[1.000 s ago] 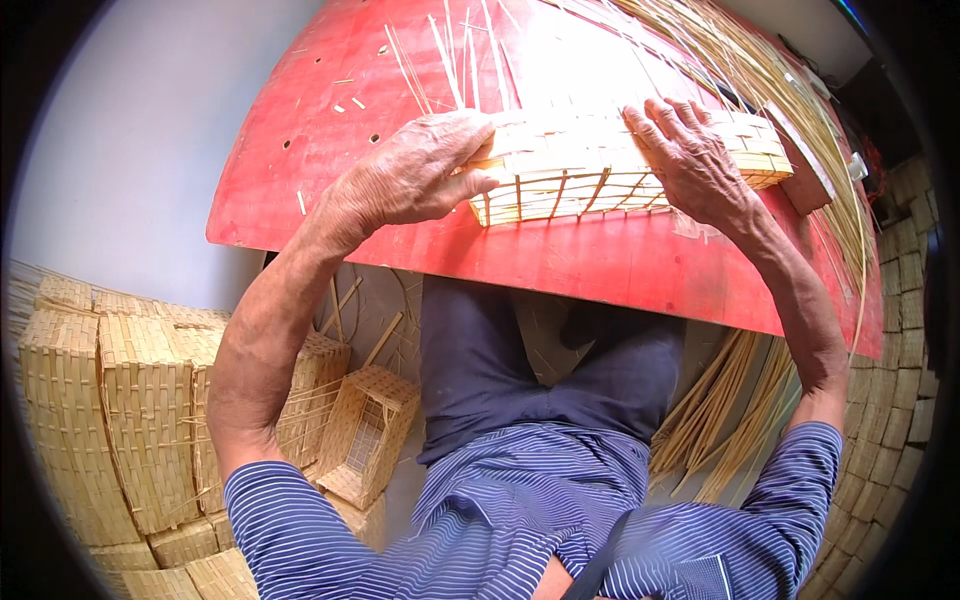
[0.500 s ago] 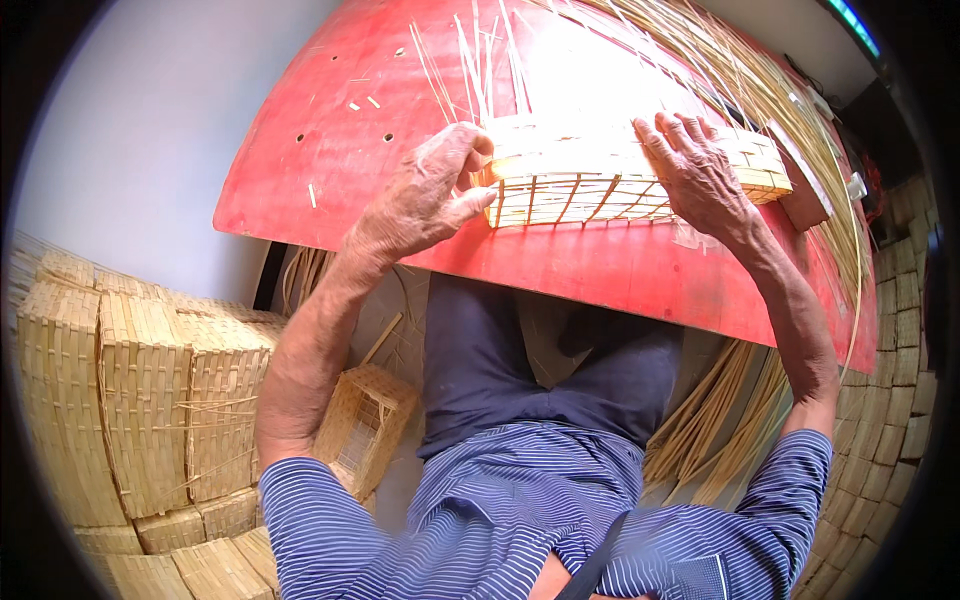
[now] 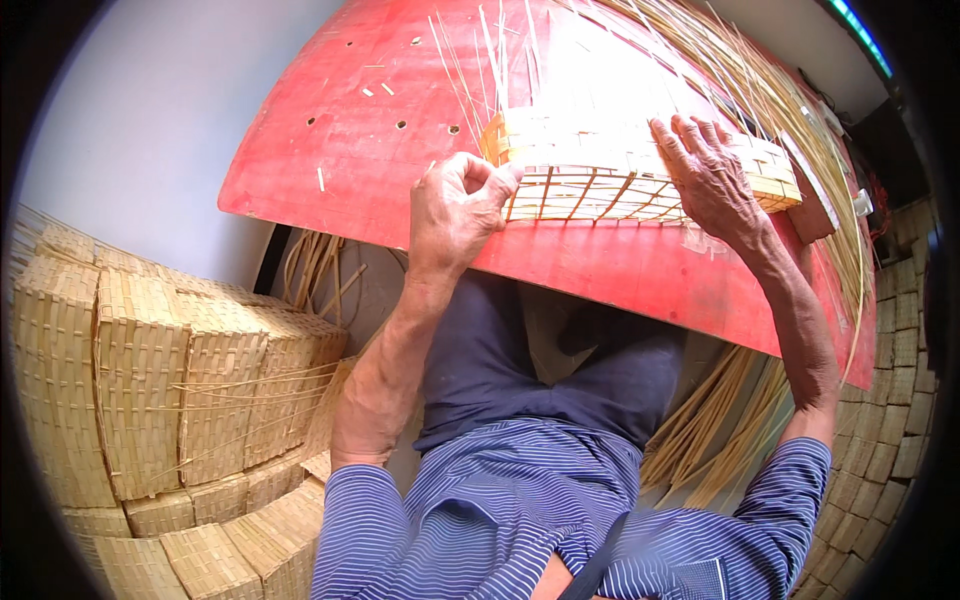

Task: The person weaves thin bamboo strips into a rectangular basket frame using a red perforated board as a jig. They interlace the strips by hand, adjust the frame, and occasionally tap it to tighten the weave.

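A woven bamboo basket (image 3: pixel 590 190), pale yellow with an open lattice on its near face, lies on the red tabletop (image 3: pixel 350 185). At the basket's left end, my left hand (image 3: pixel 455 215) is closed, thumb and fingers pinched together at the lower corner. Whether a loose strip is between those fingertips is too small to tell. My right hand (image 3: pixel 710 185) lies over the right part of the basket, palm down with fingers stretched out across its woven band. Thin upright strips (image 3: pixel 495 65) stick out beyond the basket's left end.
Long bamboo strips (image 3: pixel 820 150) lie along the table's right side, near a brown block (image 3: pixel 812 195) at the basket's right end. Stacked woven baskets (image 3: pixel 145 380) fill the left; more (image 3: pixel 890 420) line the right. Another strip bundle (image 3: pixel 715 425) lies below the table.
My left hand has moved right and slightly down, its spread thumb and fingers now pinched at the basket's corner. My right hand stays on the basket. The whole view has shifted slightly.
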Demonstrator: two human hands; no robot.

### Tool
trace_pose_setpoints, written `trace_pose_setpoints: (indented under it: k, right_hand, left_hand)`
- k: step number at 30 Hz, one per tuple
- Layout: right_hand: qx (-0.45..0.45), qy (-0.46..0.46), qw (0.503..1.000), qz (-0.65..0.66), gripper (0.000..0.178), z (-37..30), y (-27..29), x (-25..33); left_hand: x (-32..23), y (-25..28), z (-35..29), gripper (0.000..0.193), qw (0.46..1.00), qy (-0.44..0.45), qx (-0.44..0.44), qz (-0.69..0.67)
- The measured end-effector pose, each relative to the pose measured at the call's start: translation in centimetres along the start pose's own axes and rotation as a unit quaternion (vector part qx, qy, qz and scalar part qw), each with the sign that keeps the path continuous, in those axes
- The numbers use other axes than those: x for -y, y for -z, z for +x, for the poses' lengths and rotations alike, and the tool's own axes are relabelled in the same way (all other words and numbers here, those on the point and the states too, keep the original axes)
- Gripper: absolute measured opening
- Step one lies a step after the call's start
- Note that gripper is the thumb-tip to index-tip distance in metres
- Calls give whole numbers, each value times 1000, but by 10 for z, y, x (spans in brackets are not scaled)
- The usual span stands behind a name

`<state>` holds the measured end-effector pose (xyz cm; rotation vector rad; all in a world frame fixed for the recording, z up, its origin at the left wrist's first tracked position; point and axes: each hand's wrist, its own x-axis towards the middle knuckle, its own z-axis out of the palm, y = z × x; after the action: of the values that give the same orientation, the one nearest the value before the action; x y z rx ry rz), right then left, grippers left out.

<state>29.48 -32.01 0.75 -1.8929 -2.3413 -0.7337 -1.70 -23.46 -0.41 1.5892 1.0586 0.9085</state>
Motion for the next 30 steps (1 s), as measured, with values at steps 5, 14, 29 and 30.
trace_pose_setpoints:
  k: [5,14,29,30]
  right_hand:
    - [-15,2,1000,1,54,0,-6,-1]
    - [-16,-9,1000,-10,56,-3,-8,-2]
    - [-58,26,998,-14,45,-7,-8,2]
    - [-62,29,998,-8,45,-7,-8,0]
  left_hand:
    - [-5,5,14,36,993,-9,29,118]
    - [-5,8,28,31,988,-83,53,116]
    - [8,8,24,22,992,-57,73,88]
    - [10,8,23,21,992,-52,85,71]
